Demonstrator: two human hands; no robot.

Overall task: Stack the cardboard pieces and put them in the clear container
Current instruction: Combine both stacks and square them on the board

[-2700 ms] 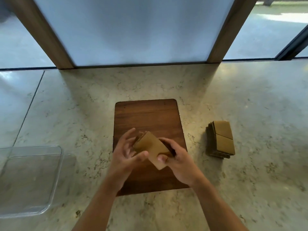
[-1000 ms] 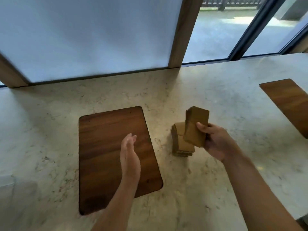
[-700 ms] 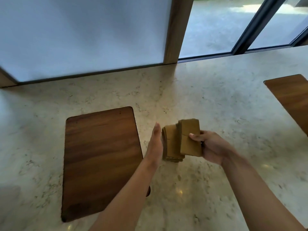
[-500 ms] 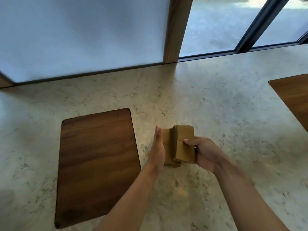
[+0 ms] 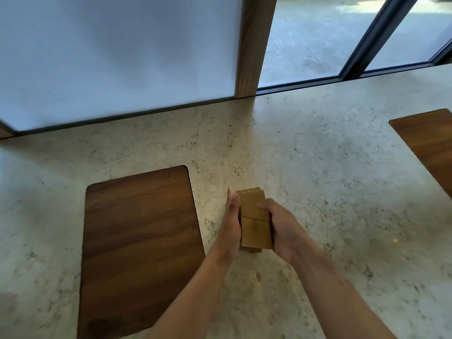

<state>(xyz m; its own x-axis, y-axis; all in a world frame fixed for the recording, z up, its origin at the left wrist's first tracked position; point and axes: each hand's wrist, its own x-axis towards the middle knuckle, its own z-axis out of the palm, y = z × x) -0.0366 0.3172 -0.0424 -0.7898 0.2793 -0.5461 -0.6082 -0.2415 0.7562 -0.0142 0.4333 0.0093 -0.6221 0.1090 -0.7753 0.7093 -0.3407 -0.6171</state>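
While both hands press it from either side, the stack [image 5: 254, 222] of cardboard rests on the counter [image 5: 330, 182], just right of the board [image 5: 139, 241], likely being squared up. Its long axis runs away from the person, top face up. The left hand [image 5: 231, 223] lies flat and open against its left edge; the right hand [image 5: 281, 228] curls round the right edge, thumb on top. No container shows.
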